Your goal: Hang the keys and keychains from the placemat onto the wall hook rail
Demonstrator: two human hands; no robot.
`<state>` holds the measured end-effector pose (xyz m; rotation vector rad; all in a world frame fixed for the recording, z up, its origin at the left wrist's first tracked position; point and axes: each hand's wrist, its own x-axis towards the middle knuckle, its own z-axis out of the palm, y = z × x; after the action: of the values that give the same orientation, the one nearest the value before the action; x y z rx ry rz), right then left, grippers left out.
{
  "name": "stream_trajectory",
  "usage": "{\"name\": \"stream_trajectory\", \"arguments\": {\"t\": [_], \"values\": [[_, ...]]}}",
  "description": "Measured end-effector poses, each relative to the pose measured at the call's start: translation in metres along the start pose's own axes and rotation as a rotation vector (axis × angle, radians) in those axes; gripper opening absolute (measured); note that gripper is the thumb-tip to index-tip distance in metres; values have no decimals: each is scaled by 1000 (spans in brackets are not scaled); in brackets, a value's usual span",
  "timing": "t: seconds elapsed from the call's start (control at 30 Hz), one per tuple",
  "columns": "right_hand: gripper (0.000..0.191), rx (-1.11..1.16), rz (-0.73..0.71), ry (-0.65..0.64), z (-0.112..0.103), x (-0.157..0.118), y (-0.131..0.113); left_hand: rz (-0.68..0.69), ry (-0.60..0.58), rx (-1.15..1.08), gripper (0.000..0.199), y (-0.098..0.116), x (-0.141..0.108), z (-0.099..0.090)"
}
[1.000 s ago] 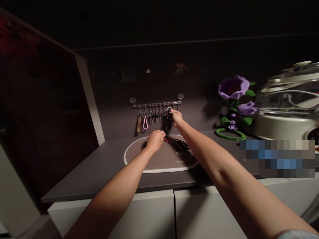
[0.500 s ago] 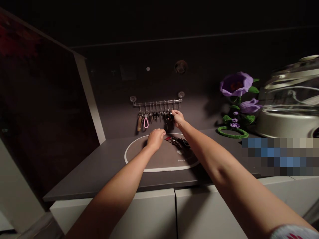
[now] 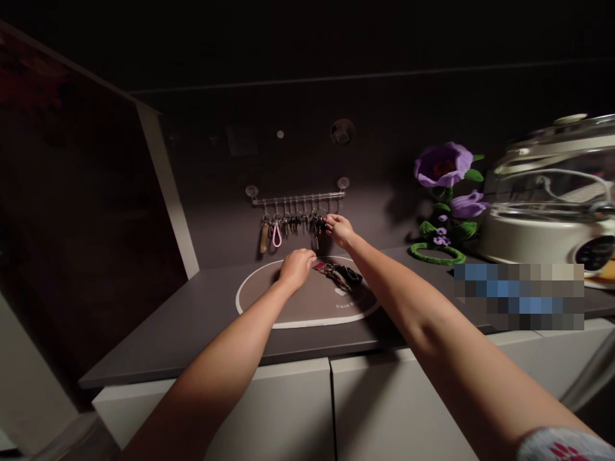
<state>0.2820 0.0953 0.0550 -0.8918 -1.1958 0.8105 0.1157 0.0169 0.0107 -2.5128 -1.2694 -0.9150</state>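
Observation:
A clear hook rail point(image 3: 298, 199) is fixed to the wall, with several key rings hanging from it, among them a brown tag point(image 3: 264, 238) and a pink loop point(image 3: 277, 235) at the left. At the rail's right end, my right hand point(image 3: 339, 230) pinches at the hanging keys point(image 3: 318, 224). My left hand point(image 3: 296, 267) is held over the oval mat point(image 3: 298, 310), fingers curled together; whether anything is inside them is hidden. On the mat, to the right of my left hand, lies a bunch of keys point(image 3: 339, 275) with a red tag and a black fob.
Purple artificial flowers point(image 3: 444, 166) with a green ring base stand to the right on the dark counter point(image 3: 192, 320). Beyond them is a white appliance with a clear cover point(image 3: 528, 237). A blurred-out patch lies before it. A dark panel rises at the left.
The view has shifted slightly, moving the scene a little left. Both hands keep nearly the same places, my right hand still at the hanging keys.

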Motion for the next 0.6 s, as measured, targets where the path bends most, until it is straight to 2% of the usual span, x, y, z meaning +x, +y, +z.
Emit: {"name": "stream_trajectory", "arguments": {"t": [0.1,0.33,0.47,0.6], "values": [[18,30,65,33,-4,-8,-3,20,-10,-16,24,1,0,2],[22,-144,109,103,-11,-43,-11,74,-34,-71,24,5,-3,1],[20,-247,112,27,-16,-66,-15,100,-68,-84,24,8,-2,2],[14,-378,29,-78,-25,-84,-13,120,-86,-60,25,9,-1,6]]}}
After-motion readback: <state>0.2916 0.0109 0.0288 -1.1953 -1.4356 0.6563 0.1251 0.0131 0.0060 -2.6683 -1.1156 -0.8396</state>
